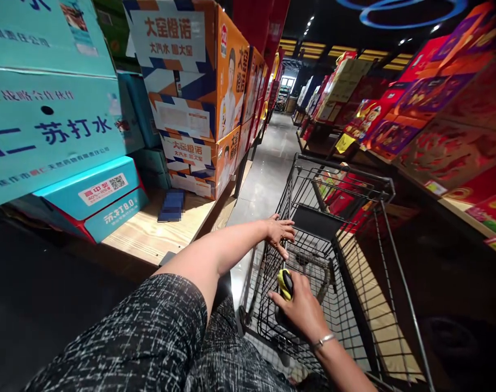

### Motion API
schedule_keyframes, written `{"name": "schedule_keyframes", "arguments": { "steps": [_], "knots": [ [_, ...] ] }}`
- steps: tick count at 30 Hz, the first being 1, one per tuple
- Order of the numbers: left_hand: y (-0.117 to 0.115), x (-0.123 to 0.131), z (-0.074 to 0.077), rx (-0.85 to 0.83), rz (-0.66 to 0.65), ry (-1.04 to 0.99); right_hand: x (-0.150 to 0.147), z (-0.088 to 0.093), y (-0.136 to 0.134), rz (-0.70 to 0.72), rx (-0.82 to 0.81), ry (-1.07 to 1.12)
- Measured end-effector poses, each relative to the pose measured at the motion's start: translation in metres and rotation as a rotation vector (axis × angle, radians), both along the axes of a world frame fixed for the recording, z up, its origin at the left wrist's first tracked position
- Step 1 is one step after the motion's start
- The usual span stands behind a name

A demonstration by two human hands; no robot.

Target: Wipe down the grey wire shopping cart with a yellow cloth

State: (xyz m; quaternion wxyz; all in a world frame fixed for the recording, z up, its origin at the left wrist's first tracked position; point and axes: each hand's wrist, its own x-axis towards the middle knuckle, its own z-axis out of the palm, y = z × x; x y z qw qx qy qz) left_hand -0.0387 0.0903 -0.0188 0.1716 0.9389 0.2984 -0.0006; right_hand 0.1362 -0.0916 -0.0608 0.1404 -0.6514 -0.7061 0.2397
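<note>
My left hand (279, 233) rests over the left top rail of a black wire shopping cart (346, 218), its fingers stretched out and spread. Just nearer to me, my right hand (307, 307) is closed around a small yellow-and-black tool (286, 284). Its far end points up toward the fingers of my left hand. Most of the tool is hidden by my palm, so I cannot make out its exact kind. The cart's wire basket lies below and to the right of both hands. A silver bracelet (324, 341) circles my right wrist.
On the left, a wooden shelf (178, 239) carries stacked turquoise cartons (51, 130), orange drink cartons (231, 81) and a dark blue flat object (172, 206). Red and purple gift boxes (419, 103) line the right shelf. A shiny aisle floor (268, 158) runs between them.
</note>
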Motion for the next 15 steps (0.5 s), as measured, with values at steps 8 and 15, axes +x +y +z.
{"name": "schedule_keyframes", "arguments": {
  "steps": [8, 15],
  "knots": [
    [-0.001, -0.017, -0.001, 0.084, -0.045, -0.005, -0.004, -0.01, -0.011, 0.082, 0.159, 0.04],
    [-0.016, 0.011, -0.007, 0.212, 0.035, -0.037, 0.049, -0.012, -0.007, 0.167, 0.198, 0.097]
  ]
}}
